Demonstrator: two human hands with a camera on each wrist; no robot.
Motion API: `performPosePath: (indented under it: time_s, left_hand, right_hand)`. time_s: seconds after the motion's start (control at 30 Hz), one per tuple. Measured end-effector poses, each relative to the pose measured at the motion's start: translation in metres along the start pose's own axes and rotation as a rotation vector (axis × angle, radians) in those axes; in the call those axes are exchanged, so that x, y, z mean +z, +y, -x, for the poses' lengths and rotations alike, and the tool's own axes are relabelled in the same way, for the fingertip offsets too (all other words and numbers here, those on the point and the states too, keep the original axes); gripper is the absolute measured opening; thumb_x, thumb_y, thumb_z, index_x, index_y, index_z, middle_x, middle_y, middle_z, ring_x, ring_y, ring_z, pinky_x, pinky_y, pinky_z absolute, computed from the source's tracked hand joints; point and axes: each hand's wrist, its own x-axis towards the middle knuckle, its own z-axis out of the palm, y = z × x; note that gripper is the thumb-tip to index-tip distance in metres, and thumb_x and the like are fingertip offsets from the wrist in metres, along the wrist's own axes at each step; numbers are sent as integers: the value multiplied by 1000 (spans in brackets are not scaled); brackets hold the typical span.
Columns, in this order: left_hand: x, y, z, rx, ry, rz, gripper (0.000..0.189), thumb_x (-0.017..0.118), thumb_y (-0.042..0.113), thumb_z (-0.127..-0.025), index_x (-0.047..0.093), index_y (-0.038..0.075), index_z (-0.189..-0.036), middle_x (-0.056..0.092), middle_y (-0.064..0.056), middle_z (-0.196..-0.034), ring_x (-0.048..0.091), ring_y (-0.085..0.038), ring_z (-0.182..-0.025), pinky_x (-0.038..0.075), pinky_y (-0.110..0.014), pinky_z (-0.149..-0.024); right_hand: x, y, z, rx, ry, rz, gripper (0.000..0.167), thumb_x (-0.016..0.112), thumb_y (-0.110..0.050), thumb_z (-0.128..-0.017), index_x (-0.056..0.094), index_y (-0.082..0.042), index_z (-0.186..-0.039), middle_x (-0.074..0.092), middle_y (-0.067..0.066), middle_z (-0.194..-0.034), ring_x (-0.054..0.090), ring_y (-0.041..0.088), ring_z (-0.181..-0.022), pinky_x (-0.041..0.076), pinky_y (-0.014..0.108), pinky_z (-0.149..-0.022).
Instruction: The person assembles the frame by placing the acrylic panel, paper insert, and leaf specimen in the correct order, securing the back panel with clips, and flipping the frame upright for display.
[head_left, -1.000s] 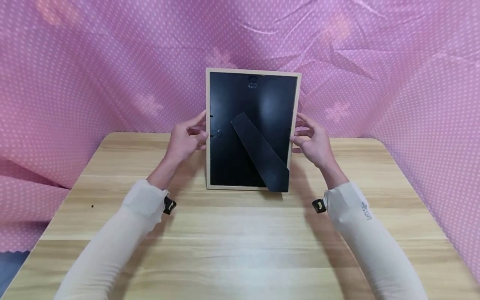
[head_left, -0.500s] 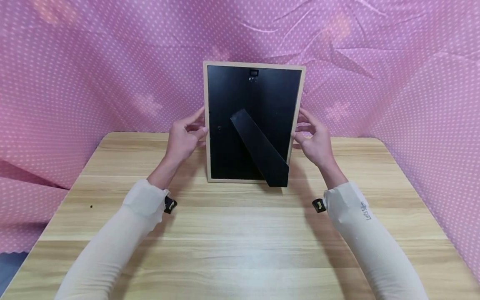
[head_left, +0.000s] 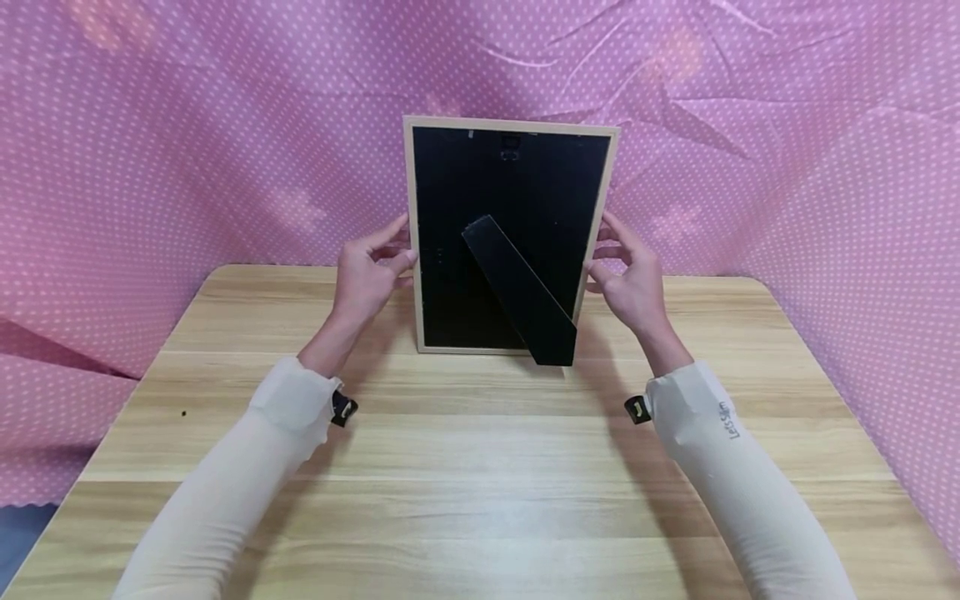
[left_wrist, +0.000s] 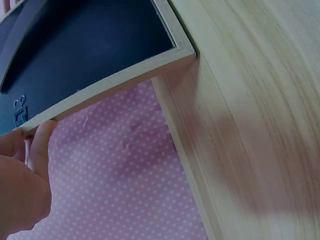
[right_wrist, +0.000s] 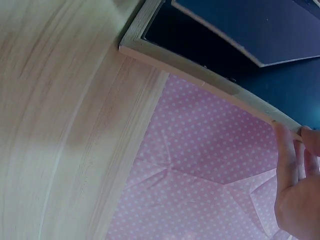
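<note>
A picture frame [head_left: 547, 200] with a light wood border and black back stands upright, its back facing me. Its black easel leg [head_left: 521, 292] swings out from the backing, slanting down to the right. My left hand [head_left: 367, 273] pinches the left side of the border between thumb and fingers. On the opposite side, my right hand [head_left: 632, 279] pinches the right border the same way. Both wrist views show a lower corner of the frame at the tabletop; whether it touches is hard to tell. The frame's front is hidden, as are some fingertips behind it.
The wooden table [head_left: 465, 483] extends below and around the frame. Pink dotted cloth [head_left: 300, 125] hangs behind the far edge and along both sides. A tiny dark speck [head_left: 183, 413] lies at the table's left.
The frame has shifted up in the view, and its top edge looks wider and higher. Its bottom edge and leg have moved farther away. Both hands keep their grip, moving only slightly.
</note>
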Motion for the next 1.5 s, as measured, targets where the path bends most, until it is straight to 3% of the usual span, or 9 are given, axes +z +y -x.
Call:
performPosePath:
  time_s: [0.33, 0.6, 0.97, 1.2, 1.33, 1.5]
  left_hand:
    - [1, -1, -1, 27, 18, 36, 52, 68, -10, -91, 61, 9, -139, 67, -14, -119, 66, -15, -90, 65, -40, -73]
    - [1, -2, -1, 30, 37, 78, 49, 68, -9, -91, 62, 8, -137, 68, -5, -112, 65, -12, -90, 65, -32, -71]
    - [1, -4, 0, 65, 36, 86, 48, 67, -10, -92, 61, 5, -137, 68, -5, -111, 69, -17, -93, 65, -33, -73]
    - [3, -4, 0, 63, 35, 95, 49, 69, -10, -91, 61, 5, -137, 68, -4, -111, 68, -17, -93, 65, -33, -74]
    - [3, -4, 1, 62, 38, 106, 48, 69, -9, -91, 61, 5, -136, 68, -3, -109, 68, -14, -90, 65, -33, -73]
    - [2, -3, 2, 61, 35, 93, 46, 71, -5, -92, 62, 6, -135, 68, -4, -109, 68, -13, -88, 65, -32, -73]
  right_hand:
    - [0, 3, -1, -23, 6, 20, 70, 65, 18, -87, 56, -17, -147, 59, 16, -119, 62, 27, -102, 65, 29, -60]
    - [2, 4, -4, -34, 22, 24, 68, 65, 19, -87, 57, -15, -145, 59, 16, -119, 62, 25, -103, 65, 25, -61]
    - [2, 4, -5, -30, 46, -26, 61, 61, 17, -91, 59, -13, -144, 59, 14, -117, 61, 22, -102, 66, 34, -65]
    - [2, 5, -3, -27, 58, -60, 58, 60, 17, -92, 60, -13, -143, 58, 14, -118, 61, 21, -101, 65, 27, -63]
    - [1, 6, -3, -47, 55, -64, 57, 60, 17, -92, 60, -12, -142, 59, 14, -116, 61, 21, -100, 66, 33, -64]
    - [1, 7, -2, -59, 51, -57, 57, 60, 16, -93, 60, -12, -142, 59, 15, -116, 61, 22, -100, 66, 30, -63]
